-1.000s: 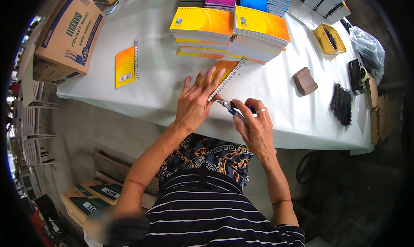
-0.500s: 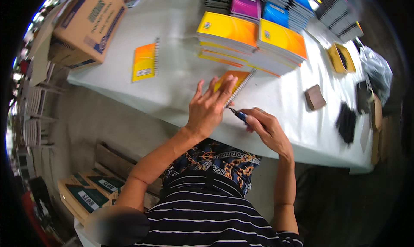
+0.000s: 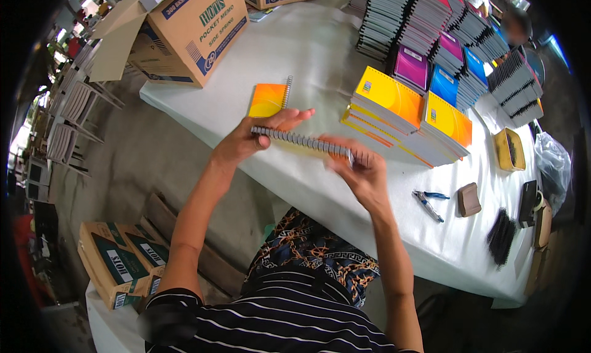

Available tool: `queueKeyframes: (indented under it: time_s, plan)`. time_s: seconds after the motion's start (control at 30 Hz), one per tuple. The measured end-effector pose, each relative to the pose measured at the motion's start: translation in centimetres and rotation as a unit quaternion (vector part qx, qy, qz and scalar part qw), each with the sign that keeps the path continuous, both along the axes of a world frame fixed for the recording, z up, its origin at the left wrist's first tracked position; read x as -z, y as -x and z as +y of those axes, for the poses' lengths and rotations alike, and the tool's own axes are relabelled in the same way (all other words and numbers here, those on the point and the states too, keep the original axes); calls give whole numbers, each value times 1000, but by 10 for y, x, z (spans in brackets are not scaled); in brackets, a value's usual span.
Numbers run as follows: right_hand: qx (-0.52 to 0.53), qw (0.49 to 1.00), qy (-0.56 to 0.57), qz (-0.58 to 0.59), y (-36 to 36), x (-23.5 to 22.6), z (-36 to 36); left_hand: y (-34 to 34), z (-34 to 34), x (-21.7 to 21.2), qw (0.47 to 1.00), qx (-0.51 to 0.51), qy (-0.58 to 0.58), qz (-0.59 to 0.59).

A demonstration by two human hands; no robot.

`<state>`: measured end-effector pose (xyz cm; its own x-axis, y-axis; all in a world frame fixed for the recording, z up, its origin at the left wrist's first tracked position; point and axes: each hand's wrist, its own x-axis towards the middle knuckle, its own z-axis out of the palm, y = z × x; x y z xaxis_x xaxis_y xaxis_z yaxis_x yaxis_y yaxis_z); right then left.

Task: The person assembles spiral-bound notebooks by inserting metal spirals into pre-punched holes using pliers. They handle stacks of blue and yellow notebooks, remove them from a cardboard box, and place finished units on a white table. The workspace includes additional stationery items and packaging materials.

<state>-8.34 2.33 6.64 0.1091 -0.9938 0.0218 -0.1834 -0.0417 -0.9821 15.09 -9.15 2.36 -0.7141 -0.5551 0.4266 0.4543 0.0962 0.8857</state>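
Note:
A small spiral notebook is held up over the table's front edge, its grey coil facing me. My left hand grips one end, with the thumb at the coil and the fingers stretched out behind. At the other end my right hand has its fingers closed around the notebook; it is partly blurred. Just beyond my left hand, an orange and yellow spiral notebook lies flat on the table. Blue-handled pliers lie on the cloth to the right of my right hand.
Stacks of yellow-orange notebooks stand ahead on the white-covered table, with purple and blue stacks behind. An open carton sits at the far left. A brown block, loose black coils and a yellow container are at right.
My right hand has let go of the pliers, which now rest on the table. The notebook has been lifted off the table and turned, and both hands now hold it.

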Motion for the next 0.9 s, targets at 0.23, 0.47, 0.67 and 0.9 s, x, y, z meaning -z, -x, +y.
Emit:
queueKeyframes:
  time_s: [0.23, 0.47, 0.67, 0.9]
  plan:
    - [36, 817, 437, 375, -75, 53, -114, -61, -98, 26, 921, -288, 92, -245]
    - [57, 839, 362, 401, -23, 40, -50, -52, -84, 72, 752, -296, 256, -530]
    - [241, 730, 314, 557, 59, -10, -43, -57, -89, 42, 709, -250, 268, -603]
    - [203, 713, 329, 584, 88, 25, -40, 30, -39, 1, 906, -300, 141, -264]
